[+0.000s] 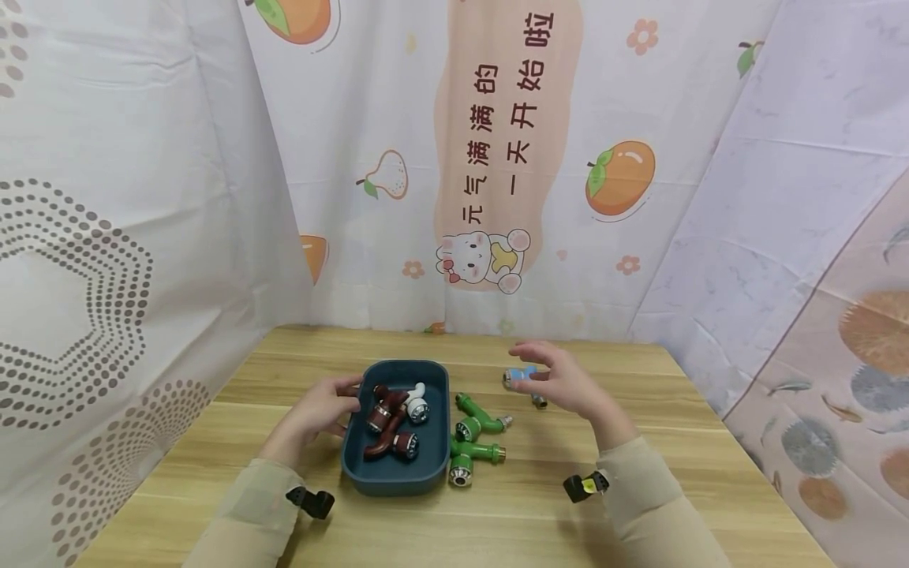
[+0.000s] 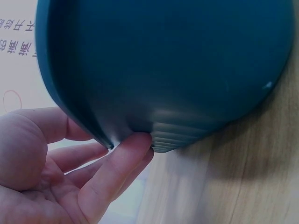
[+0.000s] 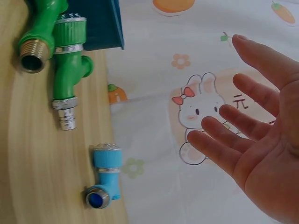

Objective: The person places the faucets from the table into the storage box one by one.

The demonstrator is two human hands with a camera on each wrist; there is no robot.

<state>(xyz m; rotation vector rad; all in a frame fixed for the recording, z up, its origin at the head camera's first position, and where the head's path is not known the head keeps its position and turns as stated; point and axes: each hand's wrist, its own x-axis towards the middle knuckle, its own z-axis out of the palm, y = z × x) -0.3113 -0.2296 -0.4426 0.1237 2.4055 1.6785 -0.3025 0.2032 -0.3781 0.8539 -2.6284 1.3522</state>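
Note:
A dark teal plastic bin point(image 1: 396, 486) stands left of the table's middle. My left hand point(image 1: 328, 412) is at its left side, holding the rim; in the left wrist view, fingers point(image 2: 122, 161) curl against the ridged outer wall. Inside lie dark red faucets point(image 1: 387, 444) and a white one point(image 1: 417, 410) with chrome ends. My right hand point(image 1: 561, 381) hovers with spread fingers and holds nothing. Below it a light blue faucet point(image 1: 517, 375) lies on the table, partly hidden in the head view but whole in the right wrist view.
Right beside the bin lie two green faucets, the farther one point(image 1: 479, 418) and the nearer one point(image 1: 474, 452). The wooden table point(image 1: 604, 505) ends at a printed curtain point(image 1: 398, 292) at the back, with more cloth on both sides.

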